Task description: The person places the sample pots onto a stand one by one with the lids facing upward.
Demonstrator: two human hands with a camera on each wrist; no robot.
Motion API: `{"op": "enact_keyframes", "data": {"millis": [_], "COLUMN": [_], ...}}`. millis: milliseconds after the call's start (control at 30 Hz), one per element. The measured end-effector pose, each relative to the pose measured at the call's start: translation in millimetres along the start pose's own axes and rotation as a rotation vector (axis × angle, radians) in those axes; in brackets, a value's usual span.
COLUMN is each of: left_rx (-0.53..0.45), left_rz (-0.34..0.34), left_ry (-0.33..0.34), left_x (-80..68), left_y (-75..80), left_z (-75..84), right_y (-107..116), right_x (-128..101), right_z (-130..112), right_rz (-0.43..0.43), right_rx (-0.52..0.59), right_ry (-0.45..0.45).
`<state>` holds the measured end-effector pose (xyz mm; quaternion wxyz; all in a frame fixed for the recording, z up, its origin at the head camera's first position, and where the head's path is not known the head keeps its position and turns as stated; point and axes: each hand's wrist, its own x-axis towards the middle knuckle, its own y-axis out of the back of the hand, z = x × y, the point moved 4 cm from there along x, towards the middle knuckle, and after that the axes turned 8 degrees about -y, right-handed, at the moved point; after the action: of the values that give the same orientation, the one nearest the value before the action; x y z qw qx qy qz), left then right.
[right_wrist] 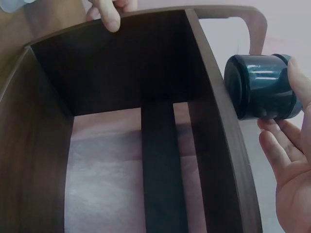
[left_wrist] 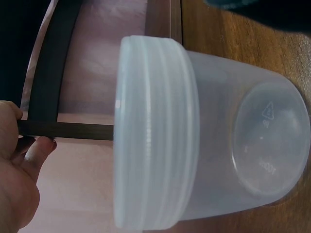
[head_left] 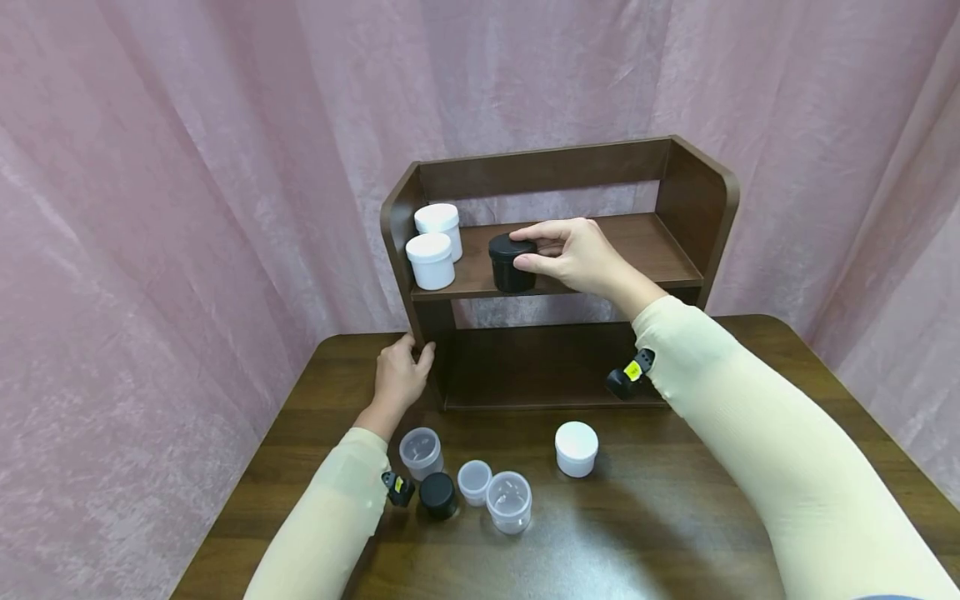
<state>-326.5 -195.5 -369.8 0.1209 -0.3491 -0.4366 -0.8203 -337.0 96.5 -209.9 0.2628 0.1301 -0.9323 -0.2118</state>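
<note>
My right hand (head_left: 581,257) grips a black lidded jar (head_left: 510,271) between thumb and fingers, at the front edge of the upper board of a brown wooden shelf (head_left: 693,204). In the right wrist view the jar (right_wrist: 265,87) lies close to the board's edge; whether it touches cannot be told. My left hand (head_left: 401,375) pinches the shelf's left side panel low down, thumb on one side and fingers on the other. Two white jars, a front one (head_left: 431,265) and a rear one (head_left: 438,221), stand on the upper board's left end.
On the table (head_left: 637,517) before the shelf stand a white jar (head_left: 577,450), a black jar (head_left: 438,497) and several clear tubs, one (head_left: 422,454) beside the left wrist. That clear tub (left_wrist: 214,136) fills much of the left wrist view. A pink curtain (head_left: 225,167) hangs behind.
</note>
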Motion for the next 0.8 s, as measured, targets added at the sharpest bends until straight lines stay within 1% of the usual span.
{"op": "enact_keyframes", "data": {"millis": [167,433,533,733,800], "left_rx": [0.001,-0.022,-0.025,-0.005,-0.006], "left_rz": [-0.006,0.019,0.026,0.048,0.054], "left_ry": [0.008,-0.041,-0.051,-0.078,-0.085], "left_x": [-1.5,-3.6,-2.3,-0.4,-1.1], "left_y": [0.2,1.7,2.1,3.7,4.9], "left_z": [0.6,8.0,8.9,5.5,4.9], "right_y": [-5.1,-8.2,-9.6,-16.5,-19.0], "right_x": [12.6,21.8,23.3,28.2,30.1], "right_z": [4.3,4.7,4.3,2.9,2.7], "right_rz": [-0.023,-0.041,-0.047,-0.059,-0.064], "right_rx": [-0.034,-0.072,-0.068,-0.020,-0.026], "right_ry": [-0.052,-0.070,-0.081,-0.119,-0.132]}}
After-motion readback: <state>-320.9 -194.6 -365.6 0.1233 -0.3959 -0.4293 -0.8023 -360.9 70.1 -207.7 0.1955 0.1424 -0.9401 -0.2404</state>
